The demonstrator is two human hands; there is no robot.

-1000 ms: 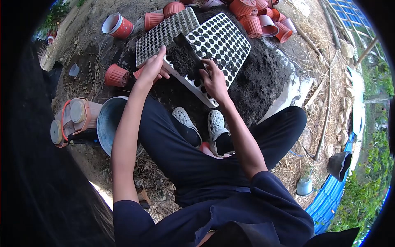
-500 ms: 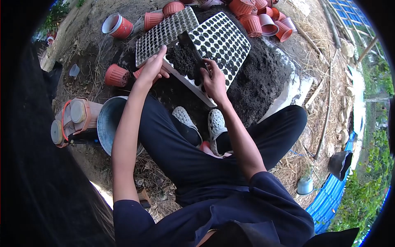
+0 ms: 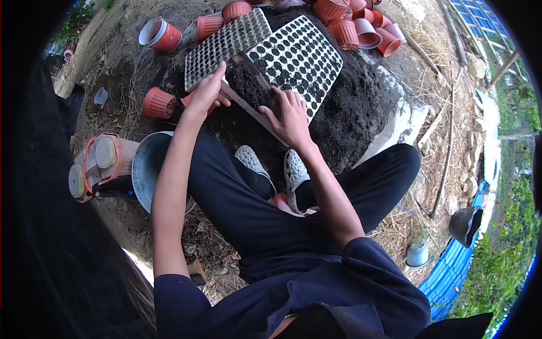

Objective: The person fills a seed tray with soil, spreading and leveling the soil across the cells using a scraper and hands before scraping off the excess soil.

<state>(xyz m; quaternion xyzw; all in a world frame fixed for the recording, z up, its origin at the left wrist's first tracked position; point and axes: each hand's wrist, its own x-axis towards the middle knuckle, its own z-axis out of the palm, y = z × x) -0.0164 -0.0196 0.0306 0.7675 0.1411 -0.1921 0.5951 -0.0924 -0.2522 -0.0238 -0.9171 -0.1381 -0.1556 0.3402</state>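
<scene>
A white seedling tray (image 3: 307, 56) with round cells, many filled with dark soil, lies tilted in front of me. My left hand (image 3: 209, 93) grips its left corner, thumb on top. My right hand (image 3: 288, 116) is on the near part of the tray, closed on a dark flat scraper (image 3: 257, 76) that lies across the cells. Loose soil (image 3: 245, 85) is heaped between the scraper and the tray's near left edge. Behind my left hand, a second tray (image 3: 228, 48) with smaller cells touches the first one.
A soil pile (image 3: 358, 113) lies right of the trays. Red pots (image 3: 342, 34) are heaped at the top, and one pot (image 3: 159, 103) lies on the left. A bucket (image 3: 151, 169) stands by my left leg, beside lidded containers (image 3: 107, 151).
My right hand and the scraper have moved slightly down and left over the tray, with the fingers now flatter. My left hand has kept its hold on the corner.
</scene>
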